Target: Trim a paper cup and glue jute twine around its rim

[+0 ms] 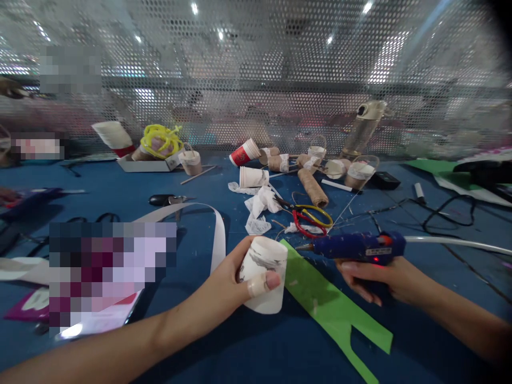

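A white paper cup with grey ink-like markings [270,261] is held by my left hand [240,282], the thumb across its front and a bandage round that thumb. My right hand [380,277] grips a blue hot glue gun [360,248], whose red light is lit; its nozzle points left toward the cup, a short way off. A clear glue stick [452,242] sticks out of the gun's back. Beneath and between the hands lies a cut strip of green paper [320,298]. Just beyond are scissors with red and yellow handles [310,221] and crumpled white tissue [262,205].
Farther back lie a roll of brown twine [313,188], stacked paper cups [244,153], small twine-wrapped cups [360,173] and a marker [340,185]. A white ribbon [218,240] curls at left near a blurred-out screen [116,277]. Black cables [448,213] run at right. A perforated metal panel [256,69] stands behind.
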A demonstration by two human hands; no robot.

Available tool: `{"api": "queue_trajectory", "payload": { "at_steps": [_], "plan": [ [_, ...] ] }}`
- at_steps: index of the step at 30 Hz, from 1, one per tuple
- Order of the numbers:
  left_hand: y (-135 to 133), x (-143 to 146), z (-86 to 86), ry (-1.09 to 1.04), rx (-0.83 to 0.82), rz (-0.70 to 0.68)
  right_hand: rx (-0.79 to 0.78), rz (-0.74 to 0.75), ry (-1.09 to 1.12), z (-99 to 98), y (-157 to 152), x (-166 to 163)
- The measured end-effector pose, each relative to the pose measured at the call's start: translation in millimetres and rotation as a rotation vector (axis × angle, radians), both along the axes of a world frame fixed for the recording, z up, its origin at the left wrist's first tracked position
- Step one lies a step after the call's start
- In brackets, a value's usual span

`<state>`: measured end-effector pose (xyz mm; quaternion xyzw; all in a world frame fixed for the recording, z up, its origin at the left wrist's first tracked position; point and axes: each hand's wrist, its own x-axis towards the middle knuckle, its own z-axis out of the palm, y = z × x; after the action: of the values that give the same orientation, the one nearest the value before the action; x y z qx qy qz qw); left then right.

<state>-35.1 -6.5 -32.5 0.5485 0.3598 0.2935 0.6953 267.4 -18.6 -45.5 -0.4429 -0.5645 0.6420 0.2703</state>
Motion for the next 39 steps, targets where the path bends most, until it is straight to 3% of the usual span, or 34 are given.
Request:
{"api": "queue_trajectory", "payload": {
  "at_steps": [9, 15, 20, 32, 39],
  "plan": [
    [-1.4, -1.9, -0.3, 0.005, 0.047, 0.022, 0.111, -0.012, -0.088, 1.5, 2.2, 3.6],
    [-4.1, -2.5, 0.0, -0.055, -0.051, 0.063, 0.086, -0.233, -0.136, 8.3, -2.4, 0.7],
    [-3.0, 0.5, 0.9, -0.041, -0.029, 0.082, 0.004, -0.295, -0.108, 17.4, -5.7, -8.3],
    [-1.8, -1.6, -2.4, -0.001, 0.014, 0.053, -0.015, -0.219, -0.096, 14.0, -5.6, -2.9],
    [-2.6, -0.9, 3.4, 0.01, -0.006, 0.035, 0.128, -0.247, -0.215, 8.3, -9.4, 0.7]
  ]
}}
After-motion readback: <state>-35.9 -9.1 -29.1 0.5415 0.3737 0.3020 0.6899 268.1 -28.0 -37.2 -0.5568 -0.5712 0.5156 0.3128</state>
